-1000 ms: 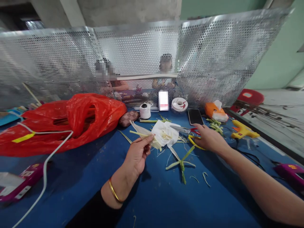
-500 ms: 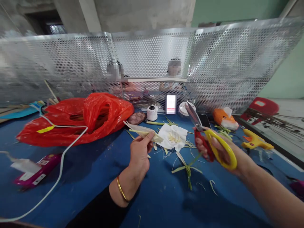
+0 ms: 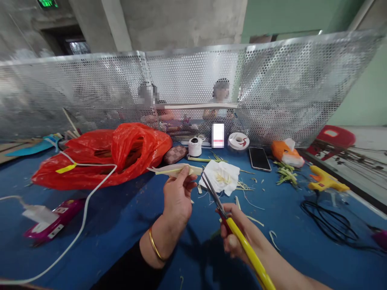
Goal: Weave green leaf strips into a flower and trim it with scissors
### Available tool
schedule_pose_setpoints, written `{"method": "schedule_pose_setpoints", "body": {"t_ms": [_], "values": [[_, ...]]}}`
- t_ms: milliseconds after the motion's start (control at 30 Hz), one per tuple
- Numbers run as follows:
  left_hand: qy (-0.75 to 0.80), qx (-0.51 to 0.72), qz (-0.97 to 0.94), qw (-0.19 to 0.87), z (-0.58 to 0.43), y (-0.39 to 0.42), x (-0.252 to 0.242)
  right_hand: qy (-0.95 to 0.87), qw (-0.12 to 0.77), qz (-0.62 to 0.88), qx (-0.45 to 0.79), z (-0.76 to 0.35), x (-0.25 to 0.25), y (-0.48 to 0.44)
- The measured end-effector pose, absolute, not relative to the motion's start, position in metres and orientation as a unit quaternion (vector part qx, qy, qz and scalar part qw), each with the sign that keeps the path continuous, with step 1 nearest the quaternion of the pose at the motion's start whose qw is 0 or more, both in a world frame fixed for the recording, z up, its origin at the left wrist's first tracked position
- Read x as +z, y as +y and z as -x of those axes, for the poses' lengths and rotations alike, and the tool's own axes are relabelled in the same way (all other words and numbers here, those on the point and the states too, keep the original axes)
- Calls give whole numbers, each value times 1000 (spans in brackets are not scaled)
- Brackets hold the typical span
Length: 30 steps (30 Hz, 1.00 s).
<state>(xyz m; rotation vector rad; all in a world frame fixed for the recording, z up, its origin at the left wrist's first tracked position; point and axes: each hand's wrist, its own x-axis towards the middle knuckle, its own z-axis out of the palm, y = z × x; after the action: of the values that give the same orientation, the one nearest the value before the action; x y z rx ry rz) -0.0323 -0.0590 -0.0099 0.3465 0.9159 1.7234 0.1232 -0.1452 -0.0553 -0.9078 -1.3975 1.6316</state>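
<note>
My left hand [image 3: 178, 197] pinches a pale, dry leaf strip [image 3: 169, 170] between thumb and fingers; its right end sticks out past the fingertips. In my right hand [image 3: 238, 227] are scissors [image 3: 213, 191] with a red and yellow handle, their blades pointing up and left. The blade tips are at the right end of the strip; whether they touch it I cannot tell. Just behind lies a white tissue [image 3: 232, 171] with small pale yellow pieces on it. A knotted green leaf piece beneath my right hand is mostly hidden.
A red plastic bag [image 3: 99, 161] fills the left of the blue table [image 3: 121, 225]. A purple power strip [image 3: 57, 219] with a white cable lies nearer. Behind stand a thread spool [image 3: 195, 148] and perforated screen [image 3: 193, 72]. On the right are a phone [image 3: 260, 158] and yellow glue gun [image 3: 326, 181].
My right hand has brought the scissors left and down, from beside the tissue to the strip's right end. The strip in my left hand now lies more level.
</note>
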Motion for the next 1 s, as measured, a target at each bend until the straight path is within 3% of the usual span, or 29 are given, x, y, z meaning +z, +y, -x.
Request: {"method": "schedule_pose_setpoints", "body": {"t_ms": [433,1000], "values": [[407,656,-186,608,4,-87,-26,-555,429,412,582,-116,-52,-142],[422,664,-197,586,4,-82,-29,-535,407,467,574,-122,-55,-142]]}}
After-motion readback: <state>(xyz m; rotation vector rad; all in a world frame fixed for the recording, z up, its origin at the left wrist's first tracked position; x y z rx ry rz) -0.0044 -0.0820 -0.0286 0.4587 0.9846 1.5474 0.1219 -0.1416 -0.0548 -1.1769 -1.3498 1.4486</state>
